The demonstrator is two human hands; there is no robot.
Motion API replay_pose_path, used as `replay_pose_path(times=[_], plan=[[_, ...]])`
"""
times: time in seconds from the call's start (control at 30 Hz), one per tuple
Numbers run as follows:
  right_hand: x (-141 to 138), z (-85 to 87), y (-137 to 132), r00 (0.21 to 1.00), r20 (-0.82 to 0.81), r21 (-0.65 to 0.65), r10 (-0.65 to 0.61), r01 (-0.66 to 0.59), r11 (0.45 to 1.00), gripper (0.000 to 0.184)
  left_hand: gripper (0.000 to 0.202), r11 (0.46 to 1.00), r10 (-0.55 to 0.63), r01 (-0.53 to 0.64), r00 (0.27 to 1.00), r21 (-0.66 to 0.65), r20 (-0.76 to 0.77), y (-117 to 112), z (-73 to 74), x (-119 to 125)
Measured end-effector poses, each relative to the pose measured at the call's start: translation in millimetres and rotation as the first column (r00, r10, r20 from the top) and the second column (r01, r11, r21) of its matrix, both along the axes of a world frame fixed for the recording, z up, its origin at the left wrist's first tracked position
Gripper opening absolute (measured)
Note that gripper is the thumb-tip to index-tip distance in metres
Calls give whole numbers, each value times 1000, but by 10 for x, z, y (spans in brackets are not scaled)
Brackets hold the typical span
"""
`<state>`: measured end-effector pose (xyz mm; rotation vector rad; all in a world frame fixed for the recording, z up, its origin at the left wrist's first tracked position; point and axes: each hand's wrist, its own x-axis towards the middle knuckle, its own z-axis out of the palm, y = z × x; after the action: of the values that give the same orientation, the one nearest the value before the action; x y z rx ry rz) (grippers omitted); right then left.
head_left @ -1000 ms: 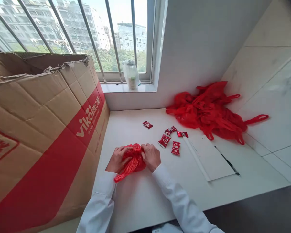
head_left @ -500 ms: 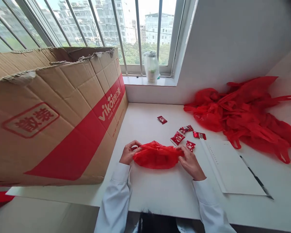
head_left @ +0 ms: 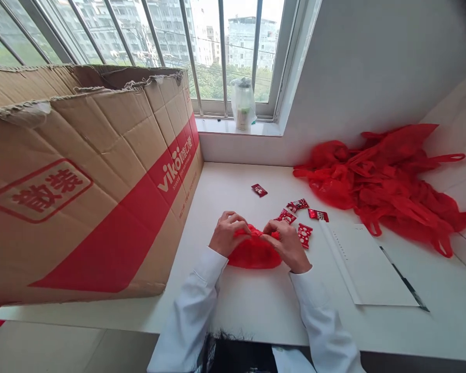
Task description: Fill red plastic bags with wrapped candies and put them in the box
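A small red plastic bag (head_left: 254, 256) rests on the white table in front of me. My left hand (head_left: 228, 234) pinches its upper edge from the left, and my right hand (head_left: 285, 242) pinches the same edge from the right. Between my fingertips the top of the bag is gathered, and whatever it contains cannot be made out. Just beyond my right hand lie several small red wrapped packets, one packet (head_left: 305, 235) right beside it. A darker packet (head_left: 259, 190) sits apart, farther back.
On the left stands a large cardboard box (head_left: 112, 197) with a torn rim. A heap of red bags (head_left: 388, 181) lies at the back right. Papers (head_left: 376, 269) and a pen (head_left: 406, 282) are on the right. A wrapped jar (head_left: 243, 106) stands on the windowsill.
Both hands have moved inward, toward each other, along the bag's upper edge. The bag has gone from stretched wide to bunched at the top. My view has shifted slightly.
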<state>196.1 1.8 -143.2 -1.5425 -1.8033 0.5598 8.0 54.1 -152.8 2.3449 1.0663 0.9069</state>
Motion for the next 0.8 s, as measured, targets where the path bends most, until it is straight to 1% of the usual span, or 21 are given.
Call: replay_pose_path(times=[0.03, 0.07, 0.1, 0.13, 0.2, 0.27, 0.3, 0.33, 0.4, 0.47, 0.5, 0.53, 0.57, 0.6, 0.63, 0.7, 0.73, 0.77, 0.8], plan=[[63, 1, -11, 997, -76, 10, -24, 25, 1000, 16, 5, 997, 18, -9, 993, -78, 114, 4, 6, -43], [123, -2, -25, 988, -146, 21, -55, 58, 998, 18, 6, 984, 56, -13, 970, -175, 238, 1, 13, -86], [175, -14, -40, 974, -211, 27, -84, 92, 995, 20, 10, 960, 114, -8, 924, -281, 365, -6, 19, -122], [217, -33, -56, 957, -268, 24, -106, 117, 993, 21, 14, 922, 188, 16, 855, -387, 483, -18, 24, -147], [264, -93, -93, 925, -362, -5, -114, 121, 993, 23, 23, 822, 345, 120, 672, -556, 655, -48, 30, -161], [272, -166, -127, 896, -434, -34, -89, 83, 996, 24, 31, 734, 472, 229, 505, -640, 722, -76, 38, -146], [270, -202, -140, 881, -466, -40, -84, 74, 996, 24, 34, 706, 516, 262, 445, -657, 732, -87, 45, -140], [267, -237, -151, 861, -501, -41, -87, 77, 996, 24, 36, 692, 548, 278, 399, -666, 735, -95, 53, -140], [274, -291, -166, 800, -590, -37, -110, 108, 993, 23, 38, 694, 585, 268, 330, -668, 741, -110, 68, -167], [303, -316, -184, 726, -678, -37, -121, 130, 991, 22, 40, 705, 602, 239, 295, -668, 742, -138, 78, -217], [324, -312, -198, 702, -704, -39, -107, 112, 993, 21, 40, 713, 598, 219, 307, -667, 740, -162, 85, -241], [348, -294, -215, 702, -707, -43, -82, 74, 996, 22, 40, 729, 578, 186, 349, -659, 738, -193, 97, -262], [371, -260, -233, 730, -681, -50, -51, 22, 998, 26, 39, 758, 540, 133, 419, -638, 730, -231, 118, -275], [389, -210, -251, 780, -625, -65, -17, -30, 997, 32, 38, 801, 489, 60, 509, -595, 709, -273, 152, -280], [397, -146, -265, 839, -545, -84, 16, -74, 994, 40, 39, 851, 426, -23, 613, -524, 665, -316, 200, -276], [371, 9, -269, 932, -354, -108, 84, -130, 986, 51, 46, 940, 290, -147, 819, -308, 495, -390, 330, -241], [334, 91, -256, 954, -277, -106, 110, -144, 984, 51, 48, 966, 234, -170, 895, -195, 380, -416, 403, -213], [285, 168, -231, 966, -226, -99, 128, -153, 983, 48, 46, 980, 191, -170, 947, -101, 258, -431, 473, -180], [228, 234, -197, 972, -192, -87, 135, -153, 984, 42, 42, 986, 167, -164, 975, -30, 146, -435, 534, -146]])
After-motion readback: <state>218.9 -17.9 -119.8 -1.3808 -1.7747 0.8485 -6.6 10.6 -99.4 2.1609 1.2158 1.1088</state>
